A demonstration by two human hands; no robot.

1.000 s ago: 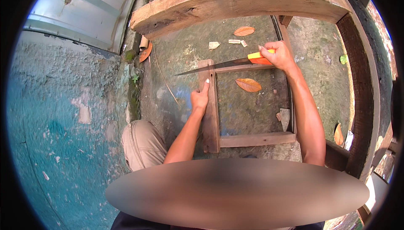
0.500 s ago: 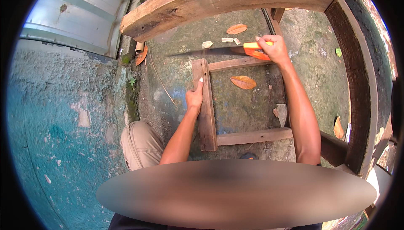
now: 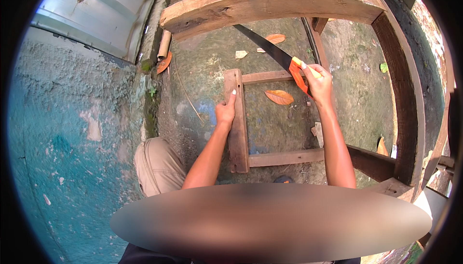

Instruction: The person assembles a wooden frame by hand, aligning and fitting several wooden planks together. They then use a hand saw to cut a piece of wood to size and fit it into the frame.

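In my right hand [image 3: 320, 84] is a handsaw [image 3: 270, 47], gripped by its orange and yellow handle. Its dark blade slants up and to the left, above the far rail of a small wooden frame [image 3: 238, 138]. My left hand [image 3: 225, 113] is wrapped round the frame's left upright piece, its thumb lying along the top. Two crosspieces run rightward from that piece, a far one and a near one [image 3: 289, 157]. The right forearm hides part of the frame's right side.
A large wooden structure [image 3: 275, 3] arches across the far side and down the right. On the left stands a blue-green wall [image 3: 72, 133] below a metal panel [image 3: 96, 10]. Dry leaves [image 3: 279, 97] and a wood offcut [image 3: 241, 54] lie on the concrete floor.
The saw has swung from nearly level to slanting, its tip now farther away and to the right. My right hand has come lower and nearer. My left hand keeps its hold.
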